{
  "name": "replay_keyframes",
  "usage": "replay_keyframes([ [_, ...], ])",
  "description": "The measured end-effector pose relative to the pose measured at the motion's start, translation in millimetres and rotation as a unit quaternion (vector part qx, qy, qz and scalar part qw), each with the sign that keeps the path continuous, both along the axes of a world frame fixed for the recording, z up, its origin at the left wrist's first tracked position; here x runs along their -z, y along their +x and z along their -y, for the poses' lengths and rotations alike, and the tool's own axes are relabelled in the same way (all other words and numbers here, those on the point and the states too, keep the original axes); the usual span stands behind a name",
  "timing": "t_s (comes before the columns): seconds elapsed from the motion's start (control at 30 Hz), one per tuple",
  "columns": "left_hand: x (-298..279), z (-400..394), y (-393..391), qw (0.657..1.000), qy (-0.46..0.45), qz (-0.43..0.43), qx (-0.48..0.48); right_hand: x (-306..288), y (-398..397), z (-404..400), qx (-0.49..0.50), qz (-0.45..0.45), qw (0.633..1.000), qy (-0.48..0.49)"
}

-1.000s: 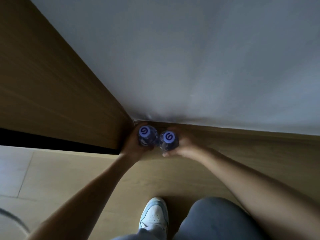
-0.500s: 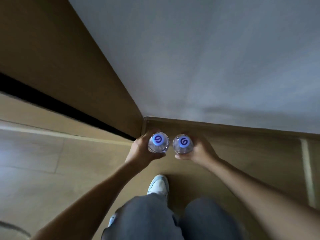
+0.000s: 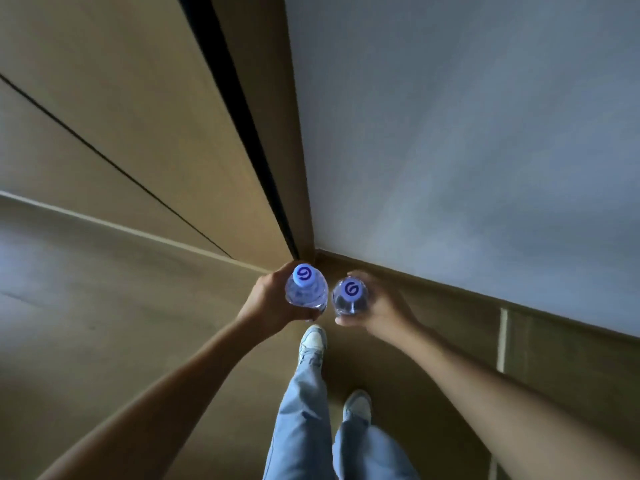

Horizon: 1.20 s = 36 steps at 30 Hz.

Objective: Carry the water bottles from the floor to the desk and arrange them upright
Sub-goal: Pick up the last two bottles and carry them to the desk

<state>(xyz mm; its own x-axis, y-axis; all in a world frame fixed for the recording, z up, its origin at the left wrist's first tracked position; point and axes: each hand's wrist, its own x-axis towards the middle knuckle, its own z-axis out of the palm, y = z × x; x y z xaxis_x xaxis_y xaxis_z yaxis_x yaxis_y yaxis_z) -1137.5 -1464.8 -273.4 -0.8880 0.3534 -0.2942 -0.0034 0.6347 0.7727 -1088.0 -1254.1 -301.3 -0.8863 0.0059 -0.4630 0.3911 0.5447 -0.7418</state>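
Two clear water bottles with blue swirl-marked caps are seen from above, both upright and held off the floor. My left hand is wrapped around the left bottle. My right hand grips the right bottle. The two bottles sit side by side, a small gap between them, above my feet. The desk is not in view.
A white wall rises ahead and to the right, with a wooden skirting at its foot. Wooden panels with a dark gap stand to the left. Wooden floor lies below; my legs in jeans and pale shoes stand there.
I have risen from a crouch in the corner to standing. Both bottles came up off the floor with my hands and now sit well above my feet.
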Motion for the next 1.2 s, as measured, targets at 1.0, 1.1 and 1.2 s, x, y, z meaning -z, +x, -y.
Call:
replay_keyframes([
  [1.0,-239,540,27,0.926,-0.015,-0.061,-0.371,-264,-141,560,-0.314,-0.056,0.937,-0.144],
  [1.1,-242,603,11,0.911,-0.01,-0.073,-0.406,-269,-172,633,-0.347,-0.063,0.924,-0.151],
  [1.2,-241,666,-14,0.894,-0.006,-0.087,-0.44,-269,-208,705,-0.378,-0.069,0.91,-0.156],
])
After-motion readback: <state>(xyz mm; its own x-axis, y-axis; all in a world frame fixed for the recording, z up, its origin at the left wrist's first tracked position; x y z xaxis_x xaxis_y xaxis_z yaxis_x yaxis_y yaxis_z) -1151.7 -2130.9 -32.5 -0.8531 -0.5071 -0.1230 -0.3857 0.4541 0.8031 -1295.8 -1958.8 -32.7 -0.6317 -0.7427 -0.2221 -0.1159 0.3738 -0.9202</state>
